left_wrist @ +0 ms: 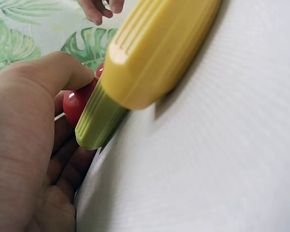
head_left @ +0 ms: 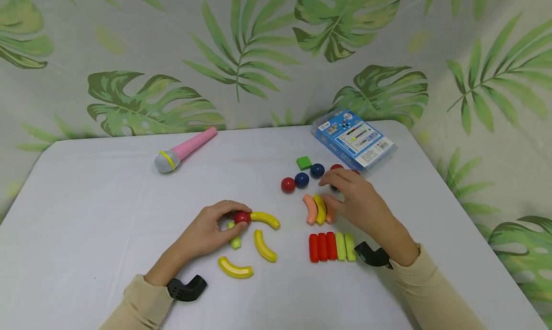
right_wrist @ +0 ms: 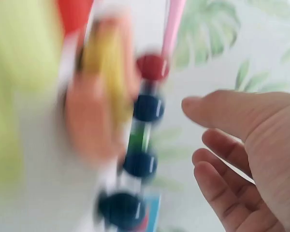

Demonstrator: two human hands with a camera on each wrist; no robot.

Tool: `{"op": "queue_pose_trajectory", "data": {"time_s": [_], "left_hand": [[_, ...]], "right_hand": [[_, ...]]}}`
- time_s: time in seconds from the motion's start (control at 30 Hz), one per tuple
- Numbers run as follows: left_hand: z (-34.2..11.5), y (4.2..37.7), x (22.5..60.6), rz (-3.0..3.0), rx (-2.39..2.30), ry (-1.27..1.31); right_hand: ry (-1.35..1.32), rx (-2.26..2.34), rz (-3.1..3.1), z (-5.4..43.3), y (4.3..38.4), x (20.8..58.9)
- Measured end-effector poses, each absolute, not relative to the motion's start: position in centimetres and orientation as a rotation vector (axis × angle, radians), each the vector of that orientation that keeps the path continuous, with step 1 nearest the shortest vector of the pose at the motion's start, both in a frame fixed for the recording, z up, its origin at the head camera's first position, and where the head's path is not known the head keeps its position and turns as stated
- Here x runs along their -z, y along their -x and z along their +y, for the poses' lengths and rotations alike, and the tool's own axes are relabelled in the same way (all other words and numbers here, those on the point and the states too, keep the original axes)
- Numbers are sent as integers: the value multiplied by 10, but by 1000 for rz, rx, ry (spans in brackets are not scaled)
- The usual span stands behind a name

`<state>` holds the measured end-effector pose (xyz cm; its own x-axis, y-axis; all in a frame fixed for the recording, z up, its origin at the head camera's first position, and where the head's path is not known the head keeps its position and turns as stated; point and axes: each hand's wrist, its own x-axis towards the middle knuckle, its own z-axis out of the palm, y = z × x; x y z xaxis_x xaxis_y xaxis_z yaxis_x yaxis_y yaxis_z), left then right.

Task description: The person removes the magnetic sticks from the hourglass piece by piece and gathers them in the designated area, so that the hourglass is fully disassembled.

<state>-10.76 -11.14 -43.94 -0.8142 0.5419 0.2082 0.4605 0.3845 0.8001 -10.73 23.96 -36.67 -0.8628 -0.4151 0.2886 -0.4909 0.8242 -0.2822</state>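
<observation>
My left hand [head_left: 209,229] pinches a red ball [head_left: 242,218] between thumb and fingers. A curved yellow stick [head_left: 266,219] touches the ball's right side, and a light green stick [head_left: 235,242] lies under the hand, meeting the ball in the left wrist view. Two more yellow sticks, one [head_left: 264,246] upright and one [head_left: 235,268] sideways, lie close by. My right hand [head_left: 362,203] holds nothing; its fingers are loosely bent over a row of blue balls [head_left: 317,170] and red balls [head_left: 288,185]. Below it sit orange curved sticks [head_left: 310,210] with a yellow one [head_left: 320,210] between them.
Red sticks [head_left: 322,247] and light green sticks [head_left: 345,246] lie side by side at the right front. A blue box [head_left: 355,136] in clear plastic stands at the back right, near a green block [head_left: 304,163]. A pink toy microphone [head_left: 185,150] lies at the back left.
</observation>
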Motion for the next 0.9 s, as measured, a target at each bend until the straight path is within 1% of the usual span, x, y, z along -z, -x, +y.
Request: {"op": "queue_pose_trajectory", "data": {"time_s": [0.27,0.37,0.47,0.57,0.9], "left_hand": [[-112,109,440,2546,-1427,-929],[-112,109,440,2542,-1429,-927],[-112,110,440,2539,-1430,-931],[-111,109,440,2540,-1430,-927],[-111,108,440,2541,-1436,-934]], "right_hand": [[-1116,-581,-2864,182,68,369],[-1278,-580,-2866,167,56,376],[-1377,-555,-2863,158,48,384],[-1378,-532,-2891,155,44,389],[-1233,-496,-2868,147,38,394]]}}
